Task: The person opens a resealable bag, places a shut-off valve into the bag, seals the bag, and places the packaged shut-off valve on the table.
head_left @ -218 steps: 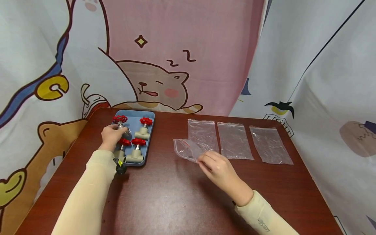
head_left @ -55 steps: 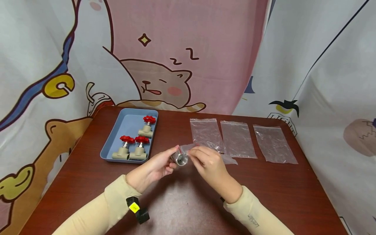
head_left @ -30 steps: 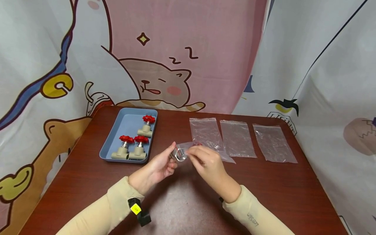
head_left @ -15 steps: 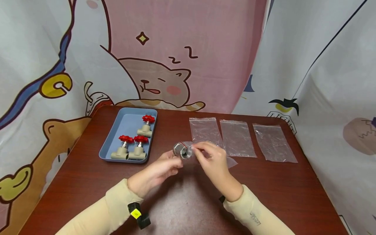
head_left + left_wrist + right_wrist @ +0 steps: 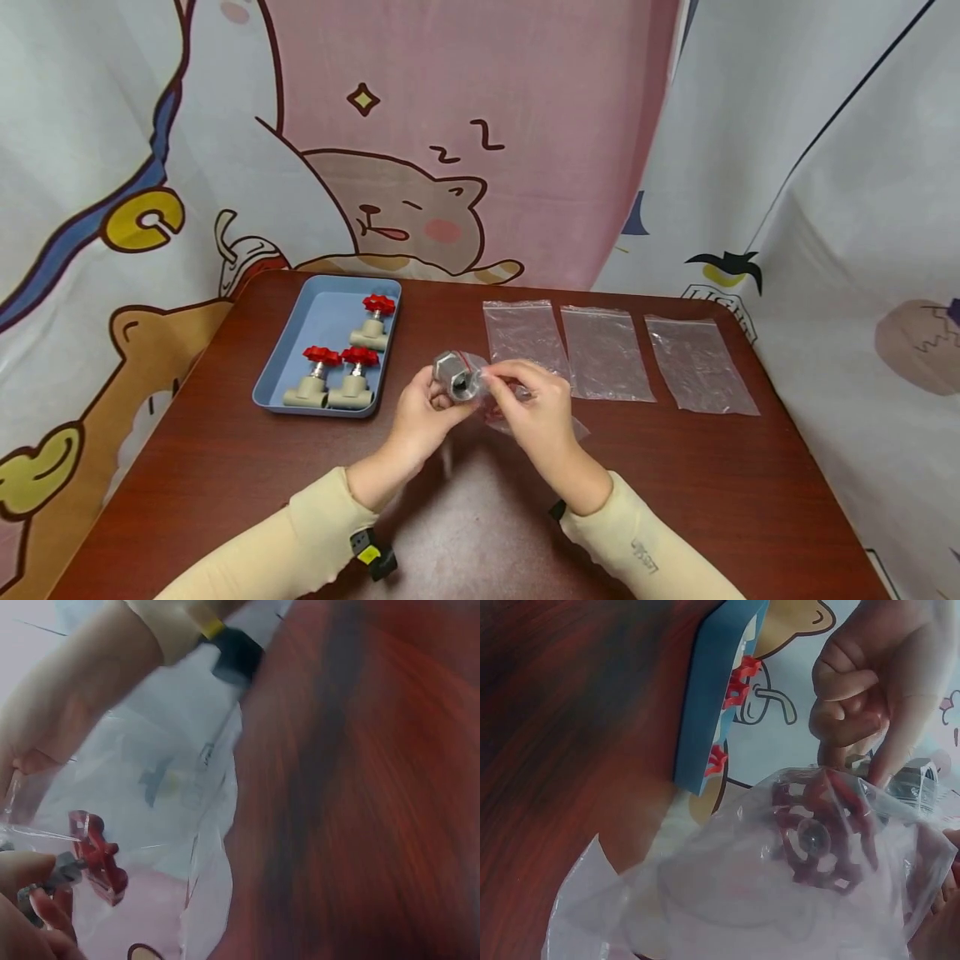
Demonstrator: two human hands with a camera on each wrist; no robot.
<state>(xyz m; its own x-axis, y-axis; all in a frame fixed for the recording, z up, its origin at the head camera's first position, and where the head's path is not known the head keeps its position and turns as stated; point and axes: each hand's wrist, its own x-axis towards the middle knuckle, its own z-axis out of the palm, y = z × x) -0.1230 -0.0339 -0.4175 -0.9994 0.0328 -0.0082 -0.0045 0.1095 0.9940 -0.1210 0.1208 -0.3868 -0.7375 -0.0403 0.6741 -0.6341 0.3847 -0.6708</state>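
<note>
Just to the right of the blue tray (image 5: 322, 312), held above the desk (image 5: 712, 500), there's the metal valve (image 5: 452, 372), its hexagonal end facing the head camera. The left hand (image 5: 420, 417) is clamped on it, thumb and curled fingers around the metal, probably because that hard body gives a surer hold than slippery film. And farther right of the tray comes the right hand (image 5: 538, 404), thumb and fingertips pinched together on the edge of the clear bag (image 5: 727, 900); that looks like a way to hold the floppy mouth taut against the valve. The bag's red seal line crosses the hexagonal end, and the right wrist view catches the red handwheel (image 5: 812, 838) through the plastic. How much of the valve sits inside, I can't tell.

In the tray itself, one beige valve (image 5: 367, 336) stands towards the far right, with two more beige valves (image 5: 306, 393) side by side at the near end, all with their red wheels uppermost, which should make them easy to grasp. Well to the right of the tray, three flat bags (image 5: 607, 354) lie in a row, perhaps spread out so each can be picked up without dragging its neighbour.
</note>
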